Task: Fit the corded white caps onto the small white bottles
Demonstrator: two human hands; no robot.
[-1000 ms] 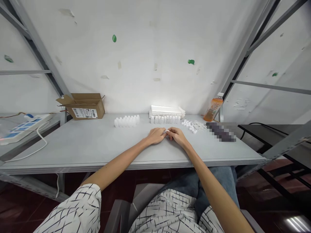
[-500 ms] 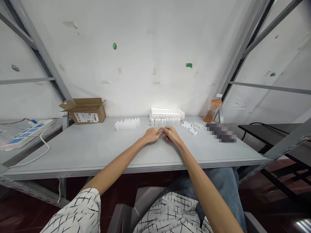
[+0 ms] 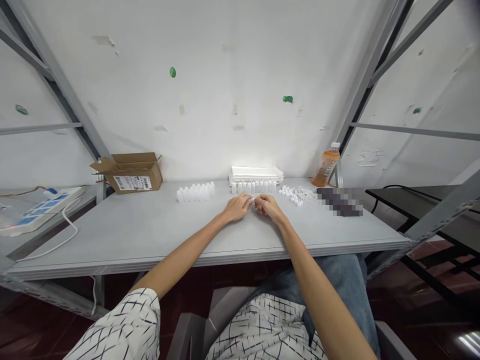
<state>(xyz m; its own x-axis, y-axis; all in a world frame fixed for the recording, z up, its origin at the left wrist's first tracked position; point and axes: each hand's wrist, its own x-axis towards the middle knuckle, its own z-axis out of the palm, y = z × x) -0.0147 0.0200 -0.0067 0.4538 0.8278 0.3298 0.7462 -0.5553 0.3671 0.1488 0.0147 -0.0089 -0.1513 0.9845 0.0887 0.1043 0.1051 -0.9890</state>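
Observation:
My left hand point(image 3: 238, 206) and my right hand point(image 3: 268, 206) meet over the middle of the table, fingertips close together and pinched. Between them is a small whitish piece point(image 3: 251, 200), mostly covered by the fingers, whose kind I cannot make out. Just beyond the hands stands a row of small white bottles point(image 3: 255, 187). Another group of white bottles point(image 3: 195, 192) stands to the left of my left hand. To the right of my right hand lie small white caps point(image 3: 291, 195) and a pile of thin white pieces point(image 3: 307, 194).
A white tray-like stack point(image 3: 256, 174) sits behind the bottle row. An open cardboard box point(image 3: 135, 175) stands at the back left, an orange drink bottle point(image 3: 327, 166) at the back right. A blurred dark item point(image 3: 341, 202) lies right. A power strip point(image 3: 41, 210) is far left.
My right hand has shifted slightly right and turned a little, so a small gap shows between the hands with the whitish piece in it. The view has moved slightly.

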